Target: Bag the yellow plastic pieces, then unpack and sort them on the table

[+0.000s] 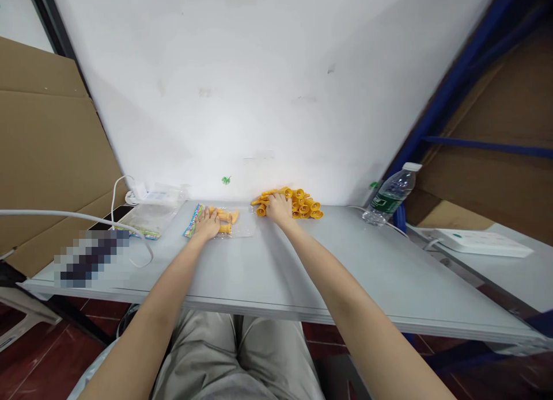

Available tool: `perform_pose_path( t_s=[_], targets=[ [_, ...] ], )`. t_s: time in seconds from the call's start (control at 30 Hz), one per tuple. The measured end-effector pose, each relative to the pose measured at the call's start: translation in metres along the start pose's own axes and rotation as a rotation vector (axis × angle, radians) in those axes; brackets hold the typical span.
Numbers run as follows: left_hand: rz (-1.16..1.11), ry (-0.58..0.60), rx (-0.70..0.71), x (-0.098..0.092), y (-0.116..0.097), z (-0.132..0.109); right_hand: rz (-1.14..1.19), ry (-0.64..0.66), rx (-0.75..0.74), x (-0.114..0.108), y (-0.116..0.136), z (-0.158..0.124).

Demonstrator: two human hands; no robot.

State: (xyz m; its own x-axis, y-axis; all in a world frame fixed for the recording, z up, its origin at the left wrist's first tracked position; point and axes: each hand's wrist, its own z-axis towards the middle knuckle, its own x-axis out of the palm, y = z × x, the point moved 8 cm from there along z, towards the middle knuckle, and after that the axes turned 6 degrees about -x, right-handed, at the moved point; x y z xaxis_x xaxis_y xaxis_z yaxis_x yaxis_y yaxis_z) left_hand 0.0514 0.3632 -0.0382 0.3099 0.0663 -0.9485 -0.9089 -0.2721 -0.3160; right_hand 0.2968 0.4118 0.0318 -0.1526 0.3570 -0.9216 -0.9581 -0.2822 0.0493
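Observation:
My left hand [208, 223] lies flat on a clear plastic bag [242, 228], fingers spread over its colourful printed header. Inside the bag are a few yellow-orange toy horns [225, 228]. To the right, against the wall, is a pile of yellow toy horns [303, 207], several of their bell ends turned toward me. My right hand [280, 208] reaches into the left part of this pile, fingers curled round a horn there. The fingertips are partly hidden among the horns.
Flat clear bags [158, 211] lie left on the grey table [259, 273], near a white cable [86, 217] and a pixelated dark item [88, 262]. A water bottle [391, 195] leans at the right. Beyond it lies a white power strip [479, 242]. Cardboard [43, 147] stands at left.

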Motion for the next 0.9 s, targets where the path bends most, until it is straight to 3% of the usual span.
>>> perform_pose_path(
  t_s=[0.13,0.37,0.67,0.9],
  targets=[
    [0.007,-0.02,-0.007,0.001,0.002,0.002,-0.111,0.101,0.005,0.019,-0.006,0.0],
    [0.018,-0.001,-0.006,0.003,0.003,0.003,-0.081,0.009,0.008,0.018,-0.006,0.002],
    [0.034,0.007,-0.003,0.003,0.001,0.002,0.263,-0.18,0.038,-0.005,-0.007,0.011],
    [0.035,0.015,-0.002,0.003,0.002,0.002,0.67,-0.293,0.331,0.01,-0.038,0.018]
  ],
)
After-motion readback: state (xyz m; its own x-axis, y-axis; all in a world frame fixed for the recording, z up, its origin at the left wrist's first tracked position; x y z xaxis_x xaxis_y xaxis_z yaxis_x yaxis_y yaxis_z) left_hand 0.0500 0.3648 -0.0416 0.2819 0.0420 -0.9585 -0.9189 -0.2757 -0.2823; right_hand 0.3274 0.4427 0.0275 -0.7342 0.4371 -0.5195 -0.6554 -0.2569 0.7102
